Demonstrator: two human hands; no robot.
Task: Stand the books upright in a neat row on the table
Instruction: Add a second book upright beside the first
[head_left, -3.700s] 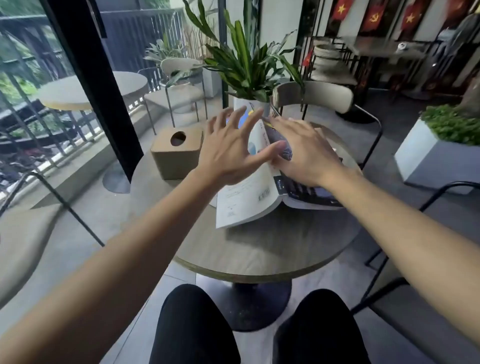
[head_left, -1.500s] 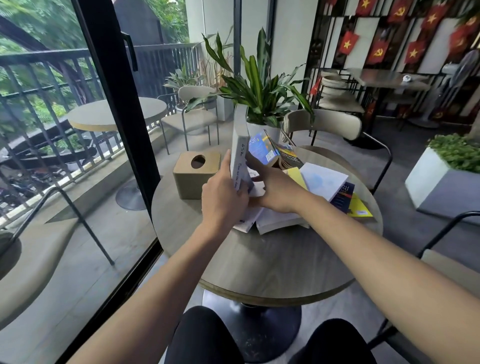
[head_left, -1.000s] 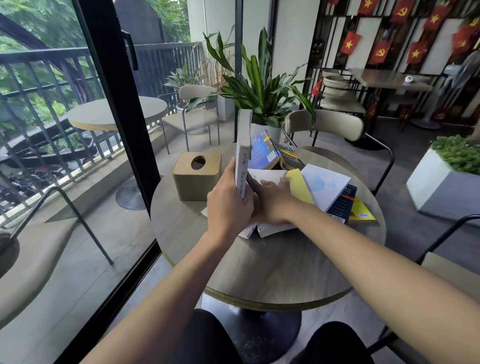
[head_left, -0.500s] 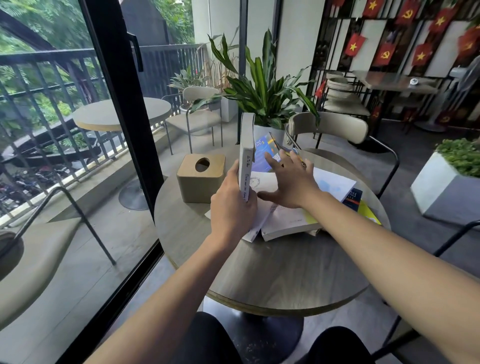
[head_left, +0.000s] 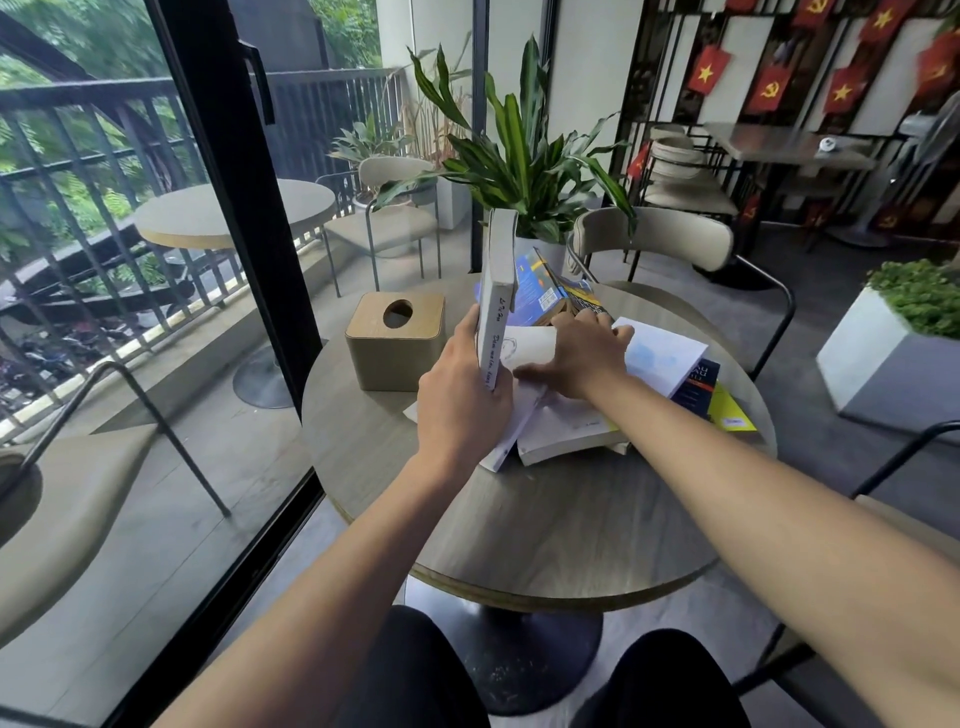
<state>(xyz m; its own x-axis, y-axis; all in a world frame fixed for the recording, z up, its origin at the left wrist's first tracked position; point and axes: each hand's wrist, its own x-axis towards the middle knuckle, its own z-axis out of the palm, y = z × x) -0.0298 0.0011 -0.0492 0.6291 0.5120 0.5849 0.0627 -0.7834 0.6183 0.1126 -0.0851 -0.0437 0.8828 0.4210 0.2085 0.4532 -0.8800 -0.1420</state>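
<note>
Soft daylight comes in through the glass door (head_left: 156, 322) on the left, leaving the scene evenly bright with no harsh glare. The tabletop (head_left: 561, 525) carries only faint, diffuse shadows beside the books (head_left: 566, 431). Wide-angle distortion bends the door frame and stretches the forearms toward the lower corners. The far room on the right is dimmer and slightly soft.

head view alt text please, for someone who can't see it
The left hand grips a grey book upright on a round wooden table, while the right hand rests on a pile of flat books. A wooden tissue box sits left.
</note>
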